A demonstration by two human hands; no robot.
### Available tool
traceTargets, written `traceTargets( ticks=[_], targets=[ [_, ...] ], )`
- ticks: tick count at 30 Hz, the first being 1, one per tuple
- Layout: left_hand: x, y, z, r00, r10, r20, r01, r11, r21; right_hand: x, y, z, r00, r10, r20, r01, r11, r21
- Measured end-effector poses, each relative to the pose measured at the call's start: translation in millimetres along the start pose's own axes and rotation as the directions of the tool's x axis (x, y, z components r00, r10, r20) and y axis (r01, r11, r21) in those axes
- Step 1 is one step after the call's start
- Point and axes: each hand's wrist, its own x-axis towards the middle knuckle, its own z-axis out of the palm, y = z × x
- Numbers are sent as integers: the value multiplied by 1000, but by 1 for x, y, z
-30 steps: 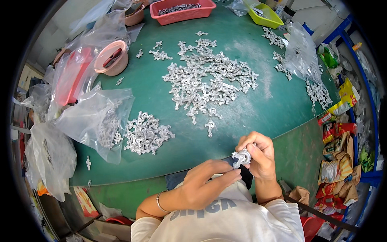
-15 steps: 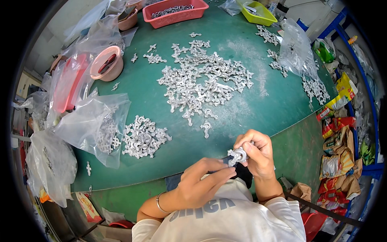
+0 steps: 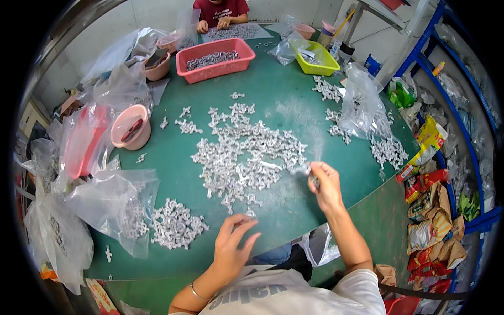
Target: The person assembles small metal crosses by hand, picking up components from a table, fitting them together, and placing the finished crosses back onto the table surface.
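A large loose pile of small silver, cross-shaped metal castings [image 3: 236,152] covers the middle of the green table [image 3: 283,220]. My left hand [image 3: 233,239] is at the pile's near edge with thumb and fingers apart. Its fingertips are right by a single casting [image 3: 250,213], and I cannot tell whether they touch it. To the right of the pile, my right hand [image 3: 326,188] is closed on a small metal casting [image 3: 315,181], mostly hidden by the fingers. A smaller heap of castings [image 3: 178,224] lies left of my left hand, beside a clear plastic bag [image 3: 115,205].
Pink basin [image 3: 137,139] with a red-handled tool stands at left. Red tray [image 3: 215,73] and yellow-green tray [image 3: 316,62] hold parts at the back. A co-worker [image 3: 223,18] handles parts at the far end. More castings [image 3: 388,152] and a bag lie right, near a blue shelf [image 3: 425,58].
My hands have come apart from in front of my body. The right reached forward to the pile's right side; the left moved to its near edge, fingers spread. The view tilted up, revealing the co-worker.
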Motion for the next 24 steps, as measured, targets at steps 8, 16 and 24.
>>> traceTargets(
  ticks=[8, 16, 24],
  targets=[
    [21, -22, 9, 997, -80, 20, 78, 994, 78, 227, -37, -49, 929, -151, -338, 162, 987, 6],
    [33, -38, 8, 972, -205, 117, 167, 948, 272, 190, -15, -28, 903, -315, 293, 412, 440, -798],
    [34, -35, 26, 882, -201, 427, -29, 880, 474, 157, -1, -4, 843, -196, 501, 525, 97, -846]
  ],
)
